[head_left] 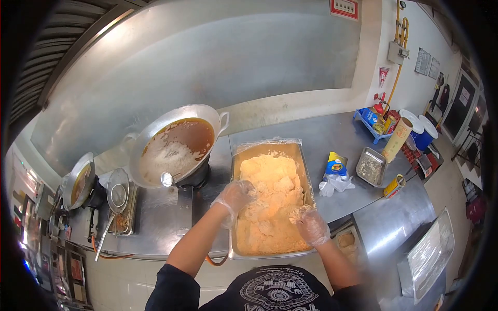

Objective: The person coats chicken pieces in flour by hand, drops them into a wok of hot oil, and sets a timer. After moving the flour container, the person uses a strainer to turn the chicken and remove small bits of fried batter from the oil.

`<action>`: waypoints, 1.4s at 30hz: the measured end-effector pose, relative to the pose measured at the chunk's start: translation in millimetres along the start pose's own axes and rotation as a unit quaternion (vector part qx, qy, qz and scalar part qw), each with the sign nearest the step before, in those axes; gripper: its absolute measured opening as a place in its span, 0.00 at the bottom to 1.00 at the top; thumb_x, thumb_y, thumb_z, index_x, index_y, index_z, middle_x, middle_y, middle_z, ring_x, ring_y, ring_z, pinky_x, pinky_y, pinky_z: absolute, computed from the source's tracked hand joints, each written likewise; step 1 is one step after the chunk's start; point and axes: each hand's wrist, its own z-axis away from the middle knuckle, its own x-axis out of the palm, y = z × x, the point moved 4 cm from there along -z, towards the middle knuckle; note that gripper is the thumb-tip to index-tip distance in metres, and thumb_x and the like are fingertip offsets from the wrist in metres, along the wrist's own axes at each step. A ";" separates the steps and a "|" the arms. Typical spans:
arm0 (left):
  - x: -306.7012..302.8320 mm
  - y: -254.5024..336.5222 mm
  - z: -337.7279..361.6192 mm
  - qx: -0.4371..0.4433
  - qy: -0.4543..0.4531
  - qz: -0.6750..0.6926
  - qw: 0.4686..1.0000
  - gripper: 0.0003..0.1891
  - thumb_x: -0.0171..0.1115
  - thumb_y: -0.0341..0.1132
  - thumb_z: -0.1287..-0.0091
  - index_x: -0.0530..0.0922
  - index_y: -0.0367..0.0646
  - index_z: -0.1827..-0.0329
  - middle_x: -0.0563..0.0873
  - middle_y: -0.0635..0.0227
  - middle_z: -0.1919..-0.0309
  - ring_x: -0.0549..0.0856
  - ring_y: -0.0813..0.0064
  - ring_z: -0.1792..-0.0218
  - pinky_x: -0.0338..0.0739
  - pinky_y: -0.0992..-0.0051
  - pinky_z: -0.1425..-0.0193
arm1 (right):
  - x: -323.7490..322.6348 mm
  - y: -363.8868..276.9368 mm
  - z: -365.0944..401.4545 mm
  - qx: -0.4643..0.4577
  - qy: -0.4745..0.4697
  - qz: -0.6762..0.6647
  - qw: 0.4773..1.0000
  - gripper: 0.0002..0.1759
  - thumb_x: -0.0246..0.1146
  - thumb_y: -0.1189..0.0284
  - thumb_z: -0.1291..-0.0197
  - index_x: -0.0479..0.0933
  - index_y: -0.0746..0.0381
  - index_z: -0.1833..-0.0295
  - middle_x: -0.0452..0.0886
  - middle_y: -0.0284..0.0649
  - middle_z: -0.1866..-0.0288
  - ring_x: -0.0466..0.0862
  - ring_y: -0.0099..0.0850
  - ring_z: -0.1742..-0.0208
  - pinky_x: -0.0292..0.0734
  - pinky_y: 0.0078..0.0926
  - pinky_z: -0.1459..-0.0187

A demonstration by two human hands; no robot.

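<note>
A metal tray (233,228) filled with orange-yellow flour and coated lumps (270,176) lies on the steel counter in front of me. My left hand (237,199), in a clear plastic glove, reaches over the tray's left side, its flour-caked fingers closed around a coated piece (255,208). At the right side my right hand (312,227), gloved too, has its fingers curled on another coated piece (300,211). Flour clings to both gloves.
A large wok (194,111) of foaming brown oil stands on a burner left of the tray. Further left are a mesh strainer (118,192) and a second wok (69,181). Rightward are a yellow-blue packet (337,165), a metal pan (371,166) and a yellow can (394,186).
</note>
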 end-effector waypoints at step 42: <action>64.6 34.4 62.9 0.261 -0.060 -0.010 0.964 0.16 0.67 0.36 0.41 0.84 0.44 0.50 0.86 0.56 0.57 0.84 0.53 0.56 0.79 0.59 0.48 | 37.8 40.6 5.8 -0.105 0.058 -0.004 0.993 0.06 0.63 0.71 0.45 0.79 0.63 0.68 0.81 0.49 0.68 0.81 0.50 0.64 0.78 0.45 0.60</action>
